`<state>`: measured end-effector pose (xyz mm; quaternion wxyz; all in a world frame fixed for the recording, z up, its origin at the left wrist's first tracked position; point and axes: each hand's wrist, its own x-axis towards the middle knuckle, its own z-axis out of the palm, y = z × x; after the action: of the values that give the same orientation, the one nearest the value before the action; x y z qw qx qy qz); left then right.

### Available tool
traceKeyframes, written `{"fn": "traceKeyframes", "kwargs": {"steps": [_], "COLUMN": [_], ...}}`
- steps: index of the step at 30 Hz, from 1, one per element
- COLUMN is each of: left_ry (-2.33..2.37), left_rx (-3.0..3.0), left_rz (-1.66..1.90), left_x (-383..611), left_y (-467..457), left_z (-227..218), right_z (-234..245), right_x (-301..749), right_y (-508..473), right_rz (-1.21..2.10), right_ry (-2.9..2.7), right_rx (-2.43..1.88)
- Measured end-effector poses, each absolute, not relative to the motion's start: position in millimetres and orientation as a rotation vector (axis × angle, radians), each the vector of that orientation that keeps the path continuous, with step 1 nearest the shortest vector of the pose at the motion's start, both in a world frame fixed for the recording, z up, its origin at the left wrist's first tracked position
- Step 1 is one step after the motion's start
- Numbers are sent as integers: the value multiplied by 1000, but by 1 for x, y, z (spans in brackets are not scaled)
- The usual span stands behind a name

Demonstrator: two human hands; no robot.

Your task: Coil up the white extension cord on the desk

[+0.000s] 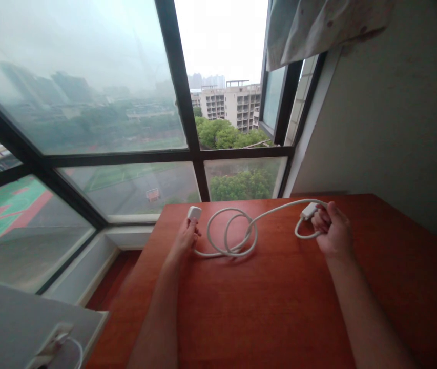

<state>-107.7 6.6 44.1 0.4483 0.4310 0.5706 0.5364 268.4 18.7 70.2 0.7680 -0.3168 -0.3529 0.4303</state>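
Observation:
A white cable (pixel 237 233) lies on a reddish-brown wooden table (pixel 264 307), coiled in two loose loops between my hands. My left hand (pixel 185 238) is closed around the cable's left end, with a white plug (pixel 194 212) sticking up from my fingers. My right hand (pixel 331 230) is closed around the other end, gripping a white connector (pixel 309 210) and a small loop of cord below it. From the coils to my right hand the cable runs in a raised arc.
A large dark-framed window (pixel 187 123) stands just beyond the table's far edge. A grey wall (pixel 395 128) rises on the right, with a curtain (pixel 318 25) above. At lower left sits a grey surface with a white socket and cord (pixel 55 346).

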Motion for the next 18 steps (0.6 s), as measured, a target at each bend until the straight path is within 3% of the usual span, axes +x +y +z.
{"fn": "traceKeyframes", "kwargs": {"steps": [8,18], "left_ry": [1202,1113], "left_rx": [1360,1448], "left_rz": [702,628], "left_x": [-85,-85], "left_y": [-8,-11], "left_z": [59,61], "right_z": [77,41], "right_x": [263,289], "right_y": [13,35], "right_rz": [998,1093], "right_ry": [-781,-735], "right_rx": [-716,-1009]}}
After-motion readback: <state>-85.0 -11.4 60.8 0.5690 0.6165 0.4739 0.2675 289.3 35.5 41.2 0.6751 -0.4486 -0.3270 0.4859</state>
